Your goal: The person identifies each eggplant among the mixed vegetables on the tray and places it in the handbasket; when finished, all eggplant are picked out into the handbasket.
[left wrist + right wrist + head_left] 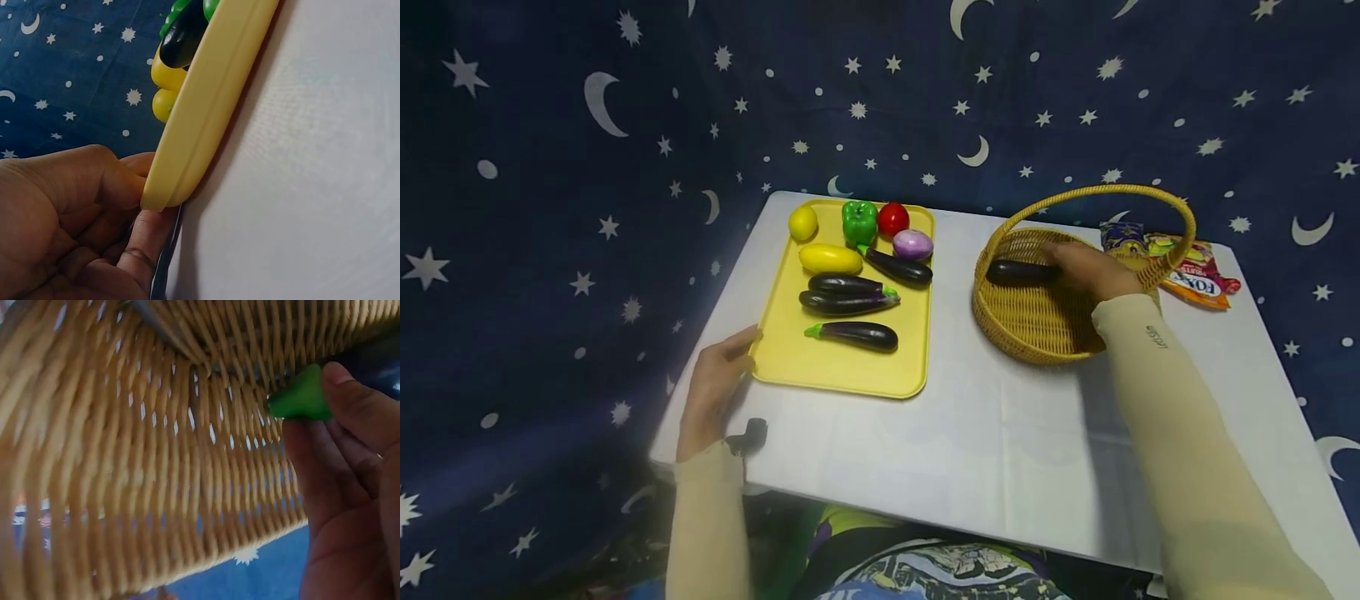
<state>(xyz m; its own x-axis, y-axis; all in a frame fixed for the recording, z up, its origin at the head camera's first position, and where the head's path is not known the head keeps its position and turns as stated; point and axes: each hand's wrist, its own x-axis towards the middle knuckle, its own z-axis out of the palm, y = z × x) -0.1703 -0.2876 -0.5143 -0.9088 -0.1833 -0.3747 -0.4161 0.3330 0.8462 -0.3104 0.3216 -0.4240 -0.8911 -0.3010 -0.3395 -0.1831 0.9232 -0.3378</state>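
Observation:
In the head view my right hand [1088,268] is inside the wicker basket [1037,329], holding a dark eggplant [1019,273]. The right wrist view shows its green cap [304,394] pinched between thumb and fingers, close to the woven wall. My left hand [713,385] pinches the near left corner of the yellow tray [842,379], with fingers above and below the rim [187,144] in the left wrist view. On the tray lie several more eggplants [857,335], a green bell pepper [859,222], a red tomato [892,219] and a purple oval vegetable [913,244].
A lemon [802,223] and a longer yellow fruit [831,259] lie at the tray's far left. Snack packets [1197,271] lie behind the basket at right. The basket's tall handle [1097,192] arches over its opening. A starry cloth [925,100] hangs behind the white table [955,450].

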